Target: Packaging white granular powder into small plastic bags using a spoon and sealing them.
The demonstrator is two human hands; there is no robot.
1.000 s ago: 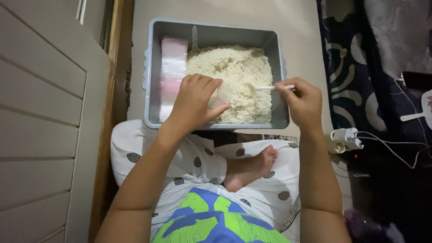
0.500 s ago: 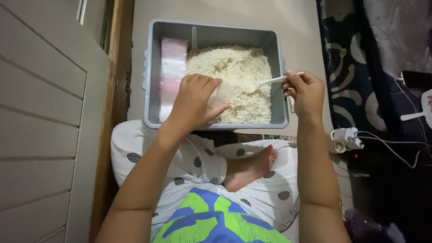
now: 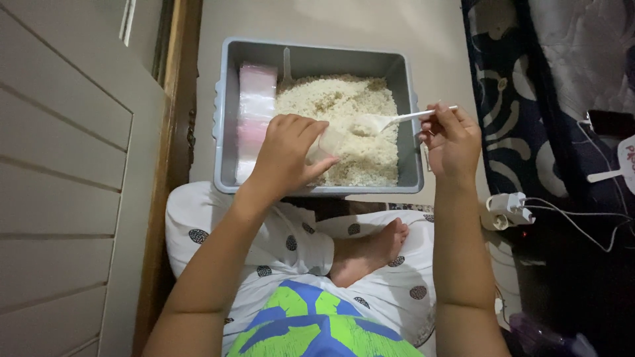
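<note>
A grey plastic tub (image 3: 319, 54) on the floor holds a heap of pale grains (image 3: 344, 109). My left hand (image 3: 284, 155) is closed around a small clear cup (image 3: 327, 142), tilted over the grains near the tub's front. My right hand (image 3: 450, 135) grips the handle of a white plastic spoon (image 3: 390, 121); its loaded bowl hovers just beside the cup's mouth. A stack of clear and pink plastic lids or bags (image 3: 254, 106) lies along the tub's left side. A second scoop handle (image 3: 287, 63) stands at the back of the tub.
A wooden door and frame (image 3: 86, 172) run along the left. Dark patterned bedding (image 3: 529, 92) lies on the right, with a white charger and cable (image 3: 506, 210) on the floor. My crossed legs and bare foot (image 3: 367, 254) sit just in front of the tub.
My right hand has lifted the spoon out of the grains and swung its loaded bowl left toward the cup. My left hand keeps the cup in about the same place.
</note>
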